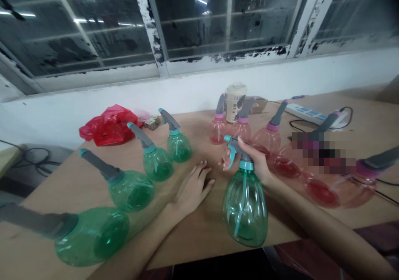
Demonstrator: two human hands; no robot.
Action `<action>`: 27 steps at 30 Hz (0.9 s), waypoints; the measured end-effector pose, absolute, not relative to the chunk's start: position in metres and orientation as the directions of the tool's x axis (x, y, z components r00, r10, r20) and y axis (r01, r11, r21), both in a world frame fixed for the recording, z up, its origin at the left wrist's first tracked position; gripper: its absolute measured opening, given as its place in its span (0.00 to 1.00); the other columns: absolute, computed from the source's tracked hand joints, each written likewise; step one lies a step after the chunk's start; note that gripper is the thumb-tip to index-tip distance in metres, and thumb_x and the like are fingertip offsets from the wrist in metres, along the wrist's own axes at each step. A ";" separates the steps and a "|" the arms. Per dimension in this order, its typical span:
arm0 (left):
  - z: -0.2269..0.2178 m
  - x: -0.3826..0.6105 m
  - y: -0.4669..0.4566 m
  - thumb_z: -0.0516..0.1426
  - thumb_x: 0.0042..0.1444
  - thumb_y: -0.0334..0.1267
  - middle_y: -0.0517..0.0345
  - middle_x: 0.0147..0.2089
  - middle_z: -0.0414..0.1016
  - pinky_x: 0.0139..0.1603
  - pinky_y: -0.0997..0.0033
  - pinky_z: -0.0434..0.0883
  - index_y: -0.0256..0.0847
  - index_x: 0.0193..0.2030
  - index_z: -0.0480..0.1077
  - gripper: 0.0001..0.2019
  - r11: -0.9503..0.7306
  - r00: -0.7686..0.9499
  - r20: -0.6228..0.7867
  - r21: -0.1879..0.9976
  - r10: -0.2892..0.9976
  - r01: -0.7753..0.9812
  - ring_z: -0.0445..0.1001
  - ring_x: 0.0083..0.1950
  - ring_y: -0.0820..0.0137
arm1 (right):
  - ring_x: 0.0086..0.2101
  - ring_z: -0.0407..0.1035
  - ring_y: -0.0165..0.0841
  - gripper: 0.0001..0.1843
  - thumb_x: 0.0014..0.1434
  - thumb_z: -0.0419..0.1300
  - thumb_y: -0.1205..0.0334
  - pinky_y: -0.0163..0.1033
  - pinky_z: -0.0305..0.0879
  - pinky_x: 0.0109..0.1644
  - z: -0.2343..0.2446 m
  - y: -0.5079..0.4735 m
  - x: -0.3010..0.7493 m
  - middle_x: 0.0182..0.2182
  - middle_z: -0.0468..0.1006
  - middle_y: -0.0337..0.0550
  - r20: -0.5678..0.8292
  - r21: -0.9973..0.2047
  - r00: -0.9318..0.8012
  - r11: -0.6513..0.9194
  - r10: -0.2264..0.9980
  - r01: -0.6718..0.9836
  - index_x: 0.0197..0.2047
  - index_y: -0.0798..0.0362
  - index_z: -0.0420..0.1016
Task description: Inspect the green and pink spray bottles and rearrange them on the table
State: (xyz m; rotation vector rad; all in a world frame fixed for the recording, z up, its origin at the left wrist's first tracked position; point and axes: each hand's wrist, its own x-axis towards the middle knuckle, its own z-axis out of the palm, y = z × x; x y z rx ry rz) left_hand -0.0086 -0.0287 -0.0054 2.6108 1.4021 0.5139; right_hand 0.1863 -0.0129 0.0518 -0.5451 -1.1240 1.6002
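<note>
My right hand point(257, 161) grips a green spray bottle point(245, 207) by its grey head, just below the teal nozzle. The bottle hangs roughly upright near the table's front edge, its trigger facing left and a pale tube showing inside. My left hand point(193, 188) lies on the wooden table with fingers stretched out, holding nothing. To its left stands a row of green spray bottles, the nearest to it being one point(158, 163) with a teal nozzle. Right of my right hand runs a row of pink spray bottles, including one point(267, 140) with a pink collar.
A red plastic bag point(109, 126) and small grey blocks point(151, 122) lie at the back left. A printed cup point(235, 103) stands behind the pink bottles. A white power strip point(314, 115) with black cables is at the back right. Windows line the wall behind the table point(193, 126).
</note>
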 end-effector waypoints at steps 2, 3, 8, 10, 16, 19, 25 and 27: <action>-0.005 -0.009 -0.029 0.48 0.64 0.43 0.47 0.64 0.60 0.64 0.56 0.59 0.39 0.58 0.60 0.18 -0.558 0.510 0.232 0.265 0.828 0.786 0.55 0.66 0.61 | 0.34 0.75 0.40 0.18 0.57 0.53 0.46 0.48 0.67 0.47 0.053 -0.014 0.186 0.23 0.77 0.41 0.213 -0.876 -0.306 0.042 0.928 -0.481 0.30 0.52 0.71; -0.005 -0.009 -0.029 0.48 0.64 0.43 0.47 0.63 0.60 0.64 0.56 0.59 0.39 0.57 0.61 0.18 -0.557 0.509 0.231 0.260 0.829 0.789 0.56 0.66 0.61 | 0.36 0.75 0.40 0.16 0.57 0.54 0.47 0.48 0.67 0.48 0.053 -0.013 0.186 0.26 0.78 0.41 0.222 -0.876 -0.277 0.066 0.935 -0.478 0.31 0.51 0.71; -0.003 -0.008 -0.030 0.47 0.64 0.43 0.47 0.63 0.60 0.64 0.57 0.58 0.37 0.56 0.62 0.18 -0.551 0.507 0.225 0.240 0.832 0.799 0.56 0.66 0.62 | 0.41 0.75 0.41 0.18 0.57 0.54 0.45 0.49 0.65 0.51 0.048 -0.004 0.187 0.34 0.80 0.43 0.207 -0.862 -0.238 0.062 0.949 -0.503 0.37 0.51 0.74; -0.003 -0.007 -0.030 0.47 0.64 0.43 0.47 0.63 0.60 0.63 0.57 0.59 0.37 0.56 0.62 0.18 -0.554 0.508 0.230 0.239 0.830 0.798 0.56 0.66 0.62 | 0.42 0.75 0.41 0.19 0.58 0.53 0.46 0.49 0.64 0.52 0.047 -0.001 0.188 0.33 0.81 0.44 0.210 -0.848 -0.260 0.043 0.943 -0.528 0.38 0.52 0.74; -0.004 -0.008 -0.030 0.46 0.64 0.44 0.47 0.63 0.61 0.63 0.57 0.60 0.38 0.56 0.62 0.18 -0.556 0.508 0.237 0.237 0.828 0.797 0.56 0.66 0.62 | 0.44 0.74 0.43 0.19 0.56 0.56 0.47 0.51 0.66 0.51 0.046 -0.003 0.186 0.36 0.81 0.44 0.187 -0.827 -0.294 -0.011 0.937 -0.562 0.42 0.51 0.74; -0.003 -0.007 -0.030 0.46 0.64 0.44 0.47 0.63 0.61 0.63 0.56 0.59 0.38 0.56 0.62 0.18 -0.553 0.507 0.231 0.231 0.830 0.800 0.56 0.66 0.62 | 0.45 0.73 0.43 0.21 0.56 0.55 0.45 0.50 0.66 0.50 0.046 -0.004 0.185 0.36 0.81 0.45 0.173 -0.846 -0.321 -0.026 0.931 -0.532 0.43 0.52 0.74; -0.005 -0.008 -0.030 0.46 0.64 0.44 0.46 0.63 0.61 0.63 0.56 0.59 0.38 0.57 0.62 0.19 -0.549 0.501 0.237 0.234 0.833 0.802 0.56 0.66 0.61 | 0.44 0.73 0.43 0.22 0.55 0.55 0.43 0.50 0.66 0.49 0.044 -0.003 0.185 0.34 0.81 0.45 0.145 -0.850 -0.346 -0.062 0.927 -0.523 0.44 0.51 0.73; -0.006 -0.008 -0.029 0.46 0.64 0.44 0.46 0.64 0.60 0.63 0.56 0.59 0.38 0.57 0.62 0.19 -0.551 0.504 0.234 0.237 0.831 0.800 0.56 0.66 0.61 | 0.43 0.74 0.42 0.21 0.55 0.56 0.44 0.49 0.66 0.49 0.043 -0.003 0.185 0.34 0.80 0.45 0.145 -0.838 -0.356 -0.076 0.923 -0.540 0.43 0.51 0.74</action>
